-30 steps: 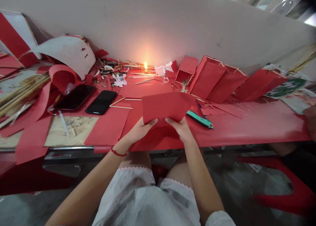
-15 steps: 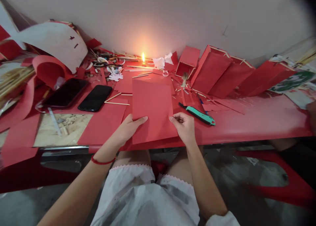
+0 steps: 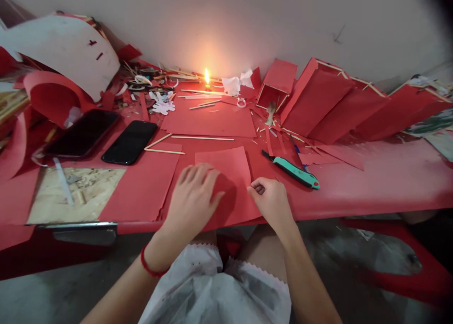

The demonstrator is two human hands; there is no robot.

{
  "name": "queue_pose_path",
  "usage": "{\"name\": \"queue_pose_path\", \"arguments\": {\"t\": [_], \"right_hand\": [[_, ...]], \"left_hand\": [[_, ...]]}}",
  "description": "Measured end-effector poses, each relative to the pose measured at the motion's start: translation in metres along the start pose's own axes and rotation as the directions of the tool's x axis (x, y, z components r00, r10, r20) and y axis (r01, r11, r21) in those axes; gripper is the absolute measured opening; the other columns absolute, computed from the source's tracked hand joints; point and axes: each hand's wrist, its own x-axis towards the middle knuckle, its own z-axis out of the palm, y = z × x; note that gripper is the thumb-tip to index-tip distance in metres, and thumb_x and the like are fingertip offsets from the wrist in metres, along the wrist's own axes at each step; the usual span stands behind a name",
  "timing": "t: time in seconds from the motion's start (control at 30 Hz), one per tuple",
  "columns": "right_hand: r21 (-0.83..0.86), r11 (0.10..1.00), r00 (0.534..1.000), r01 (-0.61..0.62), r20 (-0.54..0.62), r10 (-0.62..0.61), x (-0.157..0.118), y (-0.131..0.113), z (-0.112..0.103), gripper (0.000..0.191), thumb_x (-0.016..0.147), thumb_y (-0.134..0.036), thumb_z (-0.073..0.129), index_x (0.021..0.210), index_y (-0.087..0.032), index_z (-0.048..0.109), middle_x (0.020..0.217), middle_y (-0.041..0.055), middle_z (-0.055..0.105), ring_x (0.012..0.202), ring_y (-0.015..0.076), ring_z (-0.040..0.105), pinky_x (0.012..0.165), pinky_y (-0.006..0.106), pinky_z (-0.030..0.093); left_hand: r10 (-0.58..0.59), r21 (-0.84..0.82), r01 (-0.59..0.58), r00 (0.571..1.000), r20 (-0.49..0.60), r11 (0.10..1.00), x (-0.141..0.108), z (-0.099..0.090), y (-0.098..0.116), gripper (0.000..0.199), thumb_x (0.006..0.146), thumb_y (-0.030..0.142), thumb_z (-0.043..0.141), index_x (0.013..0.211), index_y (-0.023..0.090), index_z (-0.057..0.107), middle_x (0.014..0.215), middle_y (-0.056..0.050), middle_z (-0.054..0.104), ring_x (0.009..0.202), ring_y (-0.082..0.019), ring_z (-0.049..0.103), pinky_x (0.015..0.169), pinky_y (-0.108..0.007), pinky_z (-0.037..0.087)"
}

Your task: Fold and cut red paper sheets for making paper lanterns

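A red sheet of paper (image 3: 230,170) lies flat on the red table (image 3: 371,182) near its front edge. My left hand (image 3: 193,199) rests palm down on the sheet's left half, fingers spread. My right hand (image 3: 271,201) pinches the sheet's right edge between thumb and fingers. A teal utility knife (image 3: 293,170) lies just right of the sheet, apart from my right hand.
Two black phones (image 3: 129,142) lie at the left. A lit candle (image 3: 207,78) burns at the back by the wall. Red paper boxes (image 3: 332,102) lean at the back right. Thin sticks (image 3: 166,144), paper scraps and a bare board patch (image 3: 78,187) surround the sheet.
The sheet was held up folded, then opened out upright, and now lies flat on the table. My left hand has moved onto it, palm down.
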Motion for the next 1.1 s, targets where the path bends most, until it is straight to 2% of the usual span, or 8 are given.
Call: {"name": "queue_pose_path", "arguments": {"t": [0.1,0.27,0.37,0.47,0.57,0.7,0.8,1.1], "right_hand": [[-0.072,0.997,1.000,-0.007,0.027,0.009,-0.002,-0.001,-0.001,0.015,0.083,-0.022,0.066,0.068,-0.022,0.062,0.069,0.0036,0.074,0.069,0.0230,0.071,0.065,0.032,0.043],[-0.278,0.960,0.998,-0.035,0.038,0.047,-0.005,-0.005,-0.009,0.011,0.086,-0.025,0.069,0.077,-0.022,0.063,0.074,0.0027,0.074,0.072,0.0249,0.071,0.062,0.032,0.039],[-0.336,0.936,0.991,0.107,-0.045,-0.129,0.009,-0.023,-0.015,0.014,0.086,-0.024,0.072,0.096,-0.022,0.064,0.092,0.0051,0.074,0.084,0.0257,0.070,0.067,0.033,0.042],[-0.242,0.869,0.902,0.431,0.079,-0.425,0.042,-0.061,-0.006,0.006,0.093,-0.019,0.063,0.098,-0.022,0.063,0.098,0.0056,0.072,0.096,0.0234,0.067,0.078,0.033,0.045],[-0.127,0.770,0.768,0.626,0.271,-0.580,0.082,-0.106,0.029,0.008,0.096,-0.016,0.060,0.092,-0.022,0.064,0.099,0.0036,0.071,0.098,0.0206,0.064,0.078,0.032,0.043],[-0.080,0.690,0.663,0.719,0.374,-0.648,0.120,-0.139,0.083,0.008,0.095,-0.024,0.068,0.098,-0.017,0.065,0.107,0.0078,0.069,0.099,0.0205,0.061,0.078,0.032,0.042],[-0.086,0.668,0.627,0.739,0.449,-0.636,0.131,-0.143,0.092,0.008,0.096,-0.021,0.067,0.090,-0.016,0.067,0.100,0.0074,0.068,0.094,0.0193,0.059,0.077,0.031,0.040],[-0.105,0.769,0.760,0.631,0.282,-0.585,0.134,-0.083,0.026,0.008,0.092,-0.015,0.069,0.084,-0.017,0.067,0.088,0.0045,0.068,0.087,0.0201,0.058,0.080,0.033,0.041]], "left_hand": [[0.157,-0.183,-0.136,0.982,0.105,0.974,0.000,0.016,0.002,0.054,0.094,0.047,0.063,0.141,0.021,0.057,0.154,-0.013,0.053,0.144,-0.034,0.046,0.117,-0.050,0.038],[0.153,-0.089,-0.142,0.978,0.138,0.986,-0.005,0.027,0.001,0.055,0.097,0.049,0.058,0.144,0.021,0.055,0.159,-0.010,0.047,0.147,-0.031,0.043,0.118,-0.050,0.040],[0.162,-0.091,-0.152,0.979,0.123,0.984,-0.006,0.026,0.001,0.056,0.097,0.050,0.057,0.145,0.022,0.053,0.158,-0.010,0.049,0.147,-0.031,0.044,0.118,-0.050,0.042],[0.163,-0.130,-0.148,0.980,0.117,0.981,-0.006,0.023,0.000,0.052,0.096,0.050,0.059,0.139,0.020,0.058,0.151,-0.011,0.056,0.142,-0.032,0.049,0.117,-0.052,0.042],[0.149,-0.185,-0.120,0.977,0.153,0.975,-0.004,0.019,0.001,0.043,0.093,0.047,0.064,0.126,0.019,0.065,0.133,-0.011,0.067,0.129,-0.032,0.059,0.113,-0.051,0.046],[0.130,-0.190,-0.097,0.977,0.170,0.977,-0.004,0.018,0.003,0.049,0.091,0.046,0.067,0.130,0.018,0.063,0.132,-0.010,0.067,0.126,-0.031,0.060,0.112,-0.049,0.047],[0.134,-0.171,-0.109,0.981,0.142,0.979,-0.006,0.023,0.002,0.055,0.093,0.050,0.064,0.138,0.018,0.059,0.138,-0.010,0.065,0.132,-0.031,0.057,0.113,-0.049,0.045],[0.146,-0.141,-0.133,0.986,0.085,0.981,-0.008,0.028,0.000,0.056,0.095,0.047,0.062,0.143,0.020,0.056,0.155,-0.010,0.052,0.143,-0.031,0.049,0.114,-0.048,0.046]]}}
